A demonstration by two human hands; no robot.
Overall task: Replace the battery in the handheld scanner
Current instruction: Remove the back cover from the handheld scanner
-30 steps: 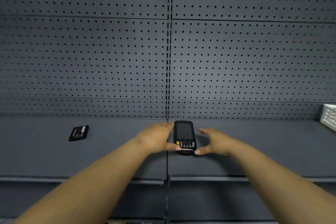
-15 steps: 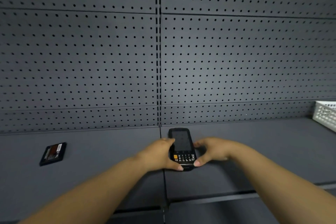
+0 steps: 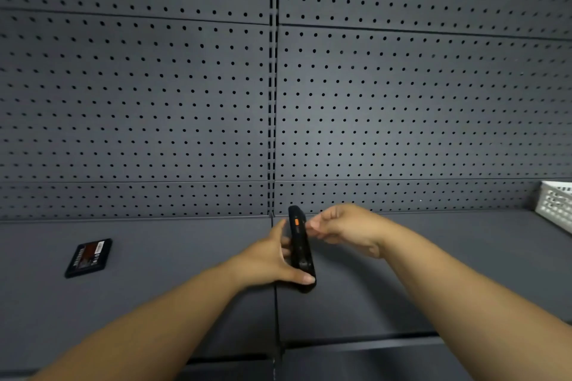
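Scanner on edge in both my hands, above the grey shelf.

Pegboard wall (image 3: 402, 102) fills the background; the shelf (image 3: 154, 303) runs below it, with a white perforated basket (image 3: 555, 206) at its far right. My left hand (image 3: 263, 263) has its grip closed on the handheld scanner (image 3: 300, 250), thumb across its lower end, side edge with the orange button facing me. My right hand (image 3: 346, 229) pinches its upper edge, apparently touching; blur there. The spare battery (image 3: 88, 257) lies flat, well apart to the left.
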